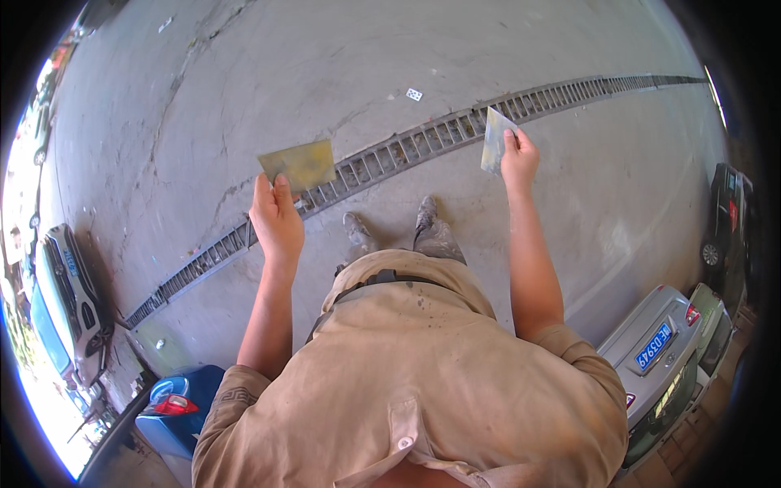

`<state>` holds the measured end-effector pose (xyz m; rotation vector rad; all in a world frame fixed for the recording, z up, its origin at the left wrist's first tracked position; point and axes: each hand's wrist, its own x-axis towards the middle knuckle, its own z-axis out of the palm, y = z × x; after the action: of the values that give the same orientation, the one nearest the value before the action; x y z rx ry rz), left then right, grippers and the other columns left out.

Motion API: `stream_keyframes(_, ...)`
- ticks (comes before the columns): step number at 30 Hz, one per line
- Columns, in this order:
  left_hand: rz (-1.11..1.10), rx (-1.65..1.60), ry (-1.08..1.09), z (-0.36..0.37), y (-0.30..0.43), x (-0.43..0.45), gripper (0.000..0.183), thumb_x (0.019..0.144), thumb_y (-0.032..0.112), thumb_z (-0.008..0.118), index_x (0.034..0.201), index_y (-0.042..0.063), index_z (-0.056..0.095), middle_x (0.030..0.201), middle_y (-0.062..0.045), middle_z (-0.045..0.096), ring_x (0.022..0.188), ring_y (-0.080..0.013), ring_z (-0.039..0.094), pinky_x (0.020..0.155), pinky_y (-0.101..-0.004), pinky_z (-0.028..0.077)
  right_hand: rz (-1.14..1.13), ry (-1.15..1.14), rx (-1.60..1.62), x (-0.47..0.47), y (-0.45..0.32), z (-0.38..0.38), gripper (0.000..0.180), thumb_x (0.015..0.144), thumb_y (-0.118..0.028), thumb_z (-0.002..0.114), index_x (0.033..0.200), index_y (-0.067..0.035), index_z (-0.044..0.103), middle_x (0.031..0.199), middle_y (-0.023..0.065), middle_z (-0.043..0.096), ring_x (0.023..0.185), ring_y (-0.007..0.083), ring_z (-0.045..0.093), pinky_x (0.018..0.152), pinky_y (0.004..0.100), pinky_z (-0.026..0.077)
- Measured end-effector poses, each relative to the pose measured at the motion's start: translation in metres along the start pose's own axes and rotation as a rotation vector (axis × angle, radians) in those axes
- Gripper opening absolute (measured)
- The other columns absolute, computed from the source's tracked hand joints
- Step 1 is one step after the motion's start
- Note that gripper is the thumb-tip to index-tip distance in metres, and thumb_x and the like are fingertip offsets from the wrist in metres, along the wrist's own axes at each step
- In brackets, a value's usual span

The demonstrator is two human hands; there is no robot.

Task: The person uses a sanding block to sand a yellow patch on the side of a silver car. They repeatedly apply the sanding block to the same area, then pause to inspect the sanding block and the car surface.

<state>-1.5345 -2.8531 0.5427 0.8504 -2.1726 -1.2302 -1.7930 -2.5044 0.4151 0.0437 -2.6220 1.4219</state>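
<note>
My left hand [278, 222] is raised at the left and pinches a thin rectangular sheet [308, 160] by its lower edge, with the thumb on top. Yellow and grey smears cover this sheet, and its material is hard to tell. Out to the right, my right hand [521, 160] grips a second thin sheet [492, 141], paler and greyish white with faint yellow stains. That one is tilted, so it looks narrow. Both sheets are held in the air above the floor, well apart from each other.
A metal drain grate [390, 157] crosses the concrete floor [341, 73] beyond my shoes [427, 210]. A playing card [414, 94] lies past it. Parked around me are a white car [70, 287], a blue car [177, 405], a silver car [640, 329] and a dark car [720, 213].
</note>
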Motion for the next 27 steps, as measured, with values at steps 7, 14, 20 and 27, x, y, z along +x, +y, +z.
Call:
stream_keyframes(7, -0.164, -0.258, -0.028, -0.021, -0.016, 0.007, 0.026, 0.111, 0.022, 0.047, 0.104, -0.001, 0.057, 0.084, -0.006, 0.065, 0.073, -0.0096, 0.06, 0.072, -0.0322, 0.061, 0.061, -0.184, -0.349, -0.049, 0.104, -0.008, 0.03, 0.096, -0.026, 0.064, 0.107, 0.002, 0.07, 0.091, 0.0239, 0.071, 0.086, 0.0409, 0.068, 0.075, 0.0461, 0.051)
stream_keyframes(14, -0.25, -0.625, -0.083, -0.049, -0.016, 0.034, 0.023, 0.11, 0.02, 0.048, 0.111, -0.001, 0.059, 0.102, -0.006, 0.068, 0.091, -0.0125, 0.068, 0.077, -0.0313, 0.061, 0.326, -0.055, -0.421, -0.114, 0.099, -0.002, 0.034, 0.097, -0.026, 0.065, 0.113, 0.004, 0.071, 0.096, 0.0205, 0.074, 0.086, 0.0335, 0.071, 0.079, 0.0416, 0.053)
stream_keyframes(20, -0.052, -0.141, -0.05, -0.013, 0.001, 0.069, 0.013, 0.106, 0.012, 0.055, 0.1, 0.0, 0.051, 0.06, -0.005, 0.05, 0.054, -0.0081, 0.038, 0.052, -0.0294, 0.043, 0.135, -0.161, 0.002, -0.096, -0.139, 0.048, 0.028, 0.1, -0.016, 0.062, 0.119, 0.002, 0.07, 0.097, 0.0201, 0.074, 0.081, 0.0277, 0.072, 0.072, 0.0365, 0.054)
stream_keyframes(27, 0.395, -0.196, -0.143, 0.082, 0.059, 0.109, 0.019, 0.097, 0.005, 0.058, 0.11, -0.001, 0.044, 0.069, -0.023, 0.062, 0.061, -0.0467, 0.063, 0.046, -0.0462, 0.044, -0.808, -0.102, 0.336, -0.035, -0.287, 0.098, 0.03, 0.087, 0.006, 0.062, 0.116, 0.002, 0.071, 0.11, 0.0214, 0.073, 0.09, 0.033, 0.076, 0.075, 0.0384, 0.06)
